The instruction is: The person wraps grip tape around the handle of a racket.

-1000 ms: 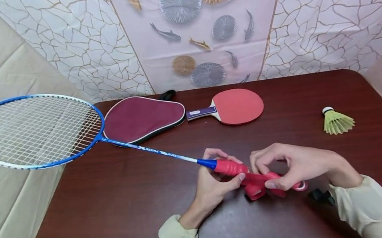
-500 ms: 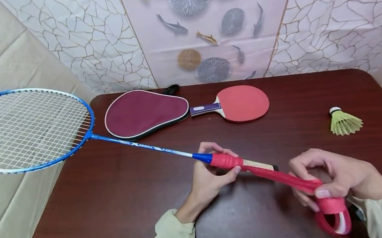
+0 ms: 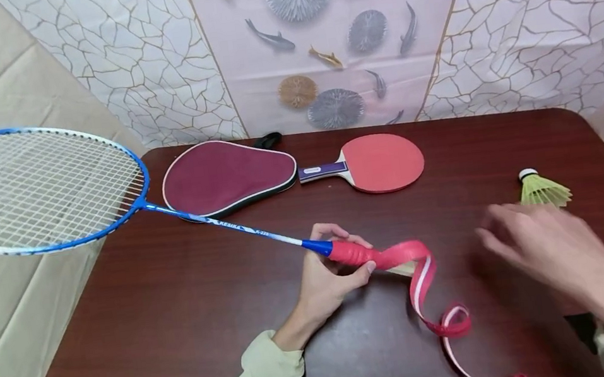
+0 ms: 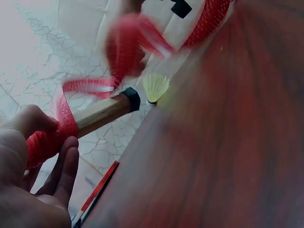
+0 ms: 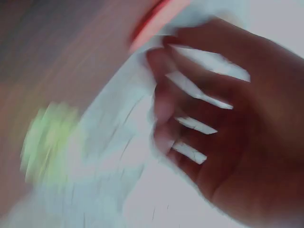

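Note:
My left hand (image 3: 321, 288) holds a blue and white badminton racket (image 3: 223, 224) by its handle, thumb and fingers around the part wrapped in red grip tape. The racket head extends far left. Beyond the wrapped part, bare wood (image 4: 102, 115) with a black end cap shows in the left wrist view. Loose red grip tape (image 3: 422, 281) with a white backing strip curls off the handle and falls toward the front of the table. My right hand (image 3: 557, 257), blurred, is apart from the tape on the right; its fingers are loosely bent with nothing between them.
At the back of the table (image 3: 183, 331) lie a maroon paddle cover (image 3: 226, 179) and a red table tennis paddle (image 3: 384, 163). A yellow shuttlecock (image 3: 541, 189) sits at the right, just behind my right hand. A patterned cloth hangs behind.
My right hand has let go of the grip tape roll and moved up and right. The tape, earlier stretched along the handle, now hangs in loose curls. My left hand keeps its hold.

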Motion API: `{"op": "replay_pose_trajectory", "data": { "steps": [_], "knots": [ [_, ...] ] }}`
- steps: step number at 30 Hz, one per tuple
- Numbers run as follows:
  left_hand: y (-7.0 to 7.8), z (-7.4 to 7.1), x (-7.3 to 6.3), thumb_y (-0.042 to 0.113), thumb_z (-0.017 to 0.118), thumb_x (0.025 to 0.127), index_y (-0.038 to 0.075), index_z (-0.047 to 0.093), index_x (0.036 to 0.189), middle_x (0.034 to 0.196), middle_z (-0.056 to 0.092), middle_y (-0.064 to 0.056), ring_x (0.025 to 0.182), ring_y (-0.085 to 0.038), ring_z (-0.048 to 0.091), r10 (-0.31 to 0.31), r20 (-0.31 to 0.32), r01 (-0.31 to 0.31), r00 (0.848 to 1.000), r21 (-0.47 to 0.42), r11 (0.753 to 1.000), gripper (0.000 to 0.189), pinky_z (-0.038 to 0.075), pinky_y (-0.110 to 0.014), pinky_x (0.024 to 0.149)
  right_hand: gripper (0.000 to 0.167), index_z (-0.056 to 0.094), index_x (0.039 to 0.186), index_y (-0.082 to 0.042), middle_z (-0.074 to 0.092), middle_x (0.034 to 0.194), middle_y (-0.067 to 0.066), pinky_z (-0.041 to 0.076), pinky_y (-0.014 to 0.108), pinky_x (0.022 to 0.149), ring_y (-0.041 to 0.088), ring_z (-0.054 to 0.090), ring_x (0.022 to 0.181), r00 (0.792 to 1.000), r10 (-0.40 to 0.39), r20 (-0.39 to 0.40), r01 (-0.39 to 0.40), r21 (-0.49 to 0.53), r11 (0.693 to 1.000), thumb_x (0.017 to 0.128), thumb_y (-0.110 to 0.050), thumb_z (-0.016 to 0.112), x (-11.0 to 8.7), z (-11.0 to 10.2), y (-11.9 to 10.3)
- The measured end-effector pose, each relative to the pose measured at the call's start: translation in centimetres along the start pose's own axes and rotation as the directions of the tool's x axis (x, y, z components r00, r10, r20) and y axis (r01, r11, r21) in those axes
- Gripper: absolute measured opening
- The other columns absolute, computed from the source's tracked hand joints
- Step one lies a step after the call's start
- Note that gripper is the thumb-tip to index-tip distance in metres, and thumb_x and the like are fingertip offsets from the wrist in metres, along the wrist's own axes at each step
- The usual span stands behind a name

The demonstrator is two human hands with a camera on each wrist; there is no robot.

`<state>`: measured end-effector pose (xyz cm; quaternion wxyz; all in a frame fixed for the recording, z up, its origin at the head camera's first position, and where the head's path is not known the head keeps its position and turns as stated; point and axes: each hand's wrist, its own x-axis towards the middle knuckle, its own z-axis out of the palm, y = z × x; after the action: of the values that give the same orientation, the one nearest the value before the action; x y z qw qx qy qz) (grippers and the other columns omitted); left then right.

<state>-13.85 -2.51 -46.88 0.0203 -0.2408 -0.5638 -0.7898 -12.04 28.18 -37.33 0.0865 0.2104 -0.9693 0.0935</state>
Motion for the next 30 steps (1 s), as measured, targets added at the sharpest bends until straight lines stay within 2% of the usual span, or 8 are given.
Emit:
{"op": "replay_pose_trajectory", "data": {
  "steps": [2, 5, 7, 11, 16, 19, 25, 30],
  "knots": [
    [-0.1, 0.2, -0.1, -0.014, 0.077, 0.074, 0.002, 0.039, 0.117, 0.101, 0.068, -0.021, 0.095, -0.038, 0.065, 0.003, 0.012, -0.003, 1.0, -0.017, 1.0, 0.059, 0.055, -0.036, 0.083, 0.016, 0.066, 0.099, -0.022, 0.066, 0.093, -0.007, 0.052, 0.04, 0.065, 0.016, 0.064, 0.082, 0.993, -0.085, -0.081, 0.097, 0.165, 0.981, 0.086, -0.022, 0.074, 1.3, 0.3, -2.7],
    [-0.3, 0.4, -0.2, -0.015, 0.076, 0.074, 0.001, 0.039, 0.116, 0.101, 0.067, -0.023, 0.095, -0.039, 0.064, 0.003, 0.03, -0.002, 1.0, -0.039, 0.999, 0.058, 0.055, -0.036, 0.083, 0.031, 0.062, 0.118, -0.027, 0.062, 0.11, -0.016, 0.05, 0.027, 0.081, 0.003, 0.059, 0.095, 0.981, -0.192, -0.035, 0.19, 0.393, 0.9, 0.09, -0.032, 0.073, 3.0, 0.9, -5.9],
    [-0.4, 0.4, -0.2, -0.015, 0.076, 0.075, 0.0, 0.038, 0.114, 0.101, 0.067, -0.023, 0.094, -0.038, 0.064, -0.001, 0.042, 0.003, 0.999, -0.045, 0.999, 0.057, 0.056, -0.037, 0.083, 0.03, 0.062, 0.116, -0.027, 0.063, 0.104, -0.018, 0.05, 0.023, 0.077, 0.001, 0.059, 0.089, 0.967, -0.252, 0.022, 0.211, 0.479, 0.852, 0.089, -0.031, 0.075, 3.8, 1.4, -6.9],
    [-0.6, 0.5, -0.3, -0.014, 0.076, 0.076, 0.0, 0.038, 0.111, 0.102, 0.068, -0.023, 0.093, -0.037, 0.065, -0.013, 0.062, 0.015, 0.998, -0.041, 0.999, 0.053, 0.056, -0.036, 0.081, 0.019, 0.067, 0.098, -0.026, 0.064, 0.085, -0.016, 0.048, 0.022, 0.063, 0.005, 0.058, 0.072, 0.956, -0.28, 0.084, 0.178, 0.592, 0.786, 0.085, -0.02, 0.079, 4.8, 2.4, -6.7],
    [-0.7, 0.4, -0.4, -0.014, 0.075, 0.077, 0.0, 0.037, 0.11, 0.103, 0.067, -0.023, 0.093, -0.036, 0.065, -0.021, 0.066, 0.024, 0.998, -0.055, 0.998, 0.052, 0.056, -0.034, 0.079, 0.011, 0.069, 0.094, -0.025, 0.067, 0.085, -0.012, 0.047, 0.024, 0.062, 0.011, 0.058, 0.075, 0.952, -0.267, 0.15, 0.089, 0.699, 0.71, 0.087, -0.022, 0.077, 5.5, 3.3, -5.9],
    [-0.8, 0.4, -0.4, -0.013, 0.075, 0.077, 0.0, 0.037, 0.11, 0.104, 0.067, -0.024, 0.095, -0.036, 0.065, -0.026, 0.061, 0.031, 0.998, -0.074, 0.997, 0.052, 0.056, -0.034, 0.08, 0.011, 0.071, 0.093, -0.025, 0.068, 0.084, -0.011, 0.047, 0.024, 0.061, 0.012, 0.058, 0.075, 0.961, -0.212, 0.179, 0.022, 0.712, 0.702, 0.086, -0.025, 0.078, 5.6, 3.6, -5.6],
    [-1.0, 0.4, -0.4, -0.013, 0.074, 0.079, -0.003, 0.036, 0.111, 0.106, 0.064, -0.029, 0.1, -0.037, 0.063, -0.041, 0.082, 0.051, 0.996, -0.131, 0.99, 0.051, 0.055, -0.036, 0.083, 0.014, 0.073, 0.091, -0.027, 0.065, 0.083, -0.008, 0.05, 0.027, 0.056, 0.011, 0.06, 0.062, 0.975, -0.115, 0.188, -0.043, 0.675, 0.737, 0.081, -0.025, 0.082, 5.5, 4.0, -5.7],
    [-1.1, 0.3, -0.4, -0.015, 0.071, 0.08, -0.004, 0.036, 0.111, 0.107, 0.063, -0.031, 0.102, -0.036, 0.063, -0.058, 0.095, 0.071, 0.994, -0.143, 0.987, 0.049, 0.055, -0.037, 0.086, 0.015, 0.076, 0.091, -0.03, 0.064, 0.079, -0.011, 0.047, 0.025, 0.057, 0.009, 0.056, 0.066, 0.98, -0.111, 0.165, -0.021, 0.642, 0.766, 0.078, -0.029, 0.084, 5.4, 4.3, -5.8]
  ]
}}
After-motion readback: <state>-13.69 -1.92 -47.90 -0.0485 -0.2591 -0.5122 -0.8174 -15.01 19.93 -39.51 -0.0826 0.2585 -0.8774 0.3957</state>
